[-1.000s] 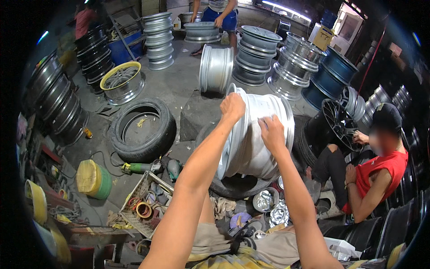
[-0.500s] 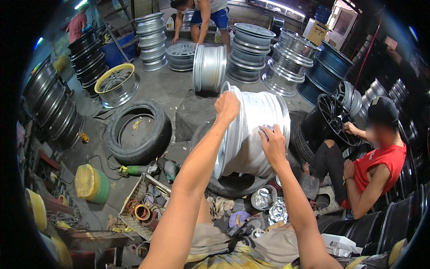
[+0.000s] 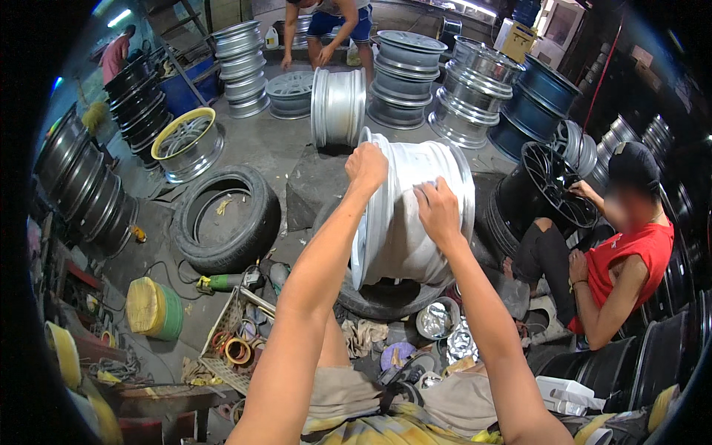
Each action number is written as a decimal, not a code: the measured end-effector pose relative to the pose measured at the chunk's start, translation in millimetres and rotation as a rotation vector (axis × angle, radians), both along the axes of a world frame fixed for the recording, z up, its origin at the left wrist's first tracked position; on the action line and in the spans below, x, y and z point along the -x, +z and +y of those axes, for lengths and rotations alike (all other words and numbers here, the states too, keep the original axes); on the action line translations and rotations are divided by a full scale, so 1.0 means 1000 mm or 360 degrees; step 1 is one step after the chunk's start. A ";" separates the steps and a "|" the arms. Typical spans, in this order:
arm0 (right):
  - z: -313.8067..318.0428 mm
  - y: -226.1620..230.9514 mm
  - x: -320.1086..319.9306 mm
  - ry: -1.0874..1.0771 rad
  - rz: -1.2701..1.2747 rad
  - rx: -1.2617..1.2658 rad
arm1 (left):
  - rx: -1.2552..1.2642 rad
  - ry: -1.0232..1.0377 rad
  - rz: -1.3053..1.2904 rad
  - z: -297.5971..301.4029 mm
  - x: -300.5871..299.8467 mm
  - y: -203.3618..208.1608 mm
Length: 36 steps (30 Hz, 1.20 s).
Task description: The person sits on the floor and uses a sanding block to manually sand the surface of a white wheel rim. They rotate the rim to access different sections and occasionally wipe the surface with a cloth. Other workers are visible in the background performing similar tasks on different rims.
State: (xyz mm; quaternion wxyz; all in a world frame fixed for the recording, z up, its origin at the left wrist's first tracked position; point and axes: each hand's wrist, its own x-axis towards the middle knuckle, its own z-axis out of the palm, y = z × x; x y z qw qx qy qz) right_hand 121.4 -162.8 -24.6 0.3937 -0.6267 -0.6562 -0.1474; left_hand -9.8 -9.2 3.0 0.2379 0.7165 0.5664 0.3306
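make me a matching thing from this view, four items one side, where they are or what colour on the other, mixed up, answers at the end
Column 1
1. left hand
2. right hand
3. loose tyre
4. seated co-worker's shirt

Column 2
A. lying flat on the floor
B. against the curved outer side of the nearest silver wheel
C. red
D. gripping the left-hand edge of that wheel

Pairs: 1-D, 2-B, 3-A, 4-C
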 end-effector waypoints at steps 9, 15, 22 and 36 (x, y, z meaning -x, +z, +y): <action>-0.007 0.004 -0.010 0.0117 -0.0155 0.0134 | -0.0054 0.0043 -0.0058 0.004 -0.003 -0.008; -0.001 0.005 0.003 0.0125 -0.0109 0.0185 | -0.0001 0.0043 -0.0059 0.008 0.008 -0.009; 0.027 0.012 0.003 0.0089 -0.0172 0.0034 | -0.0069 0.0037 -0.0091 0.003 -0.001 -0.010; -0.009 -0.020 0.018 -0.0130 0.0047 -0.0050 | -0.0029 0.0041 -0.0110 0.010 0.008 -0.011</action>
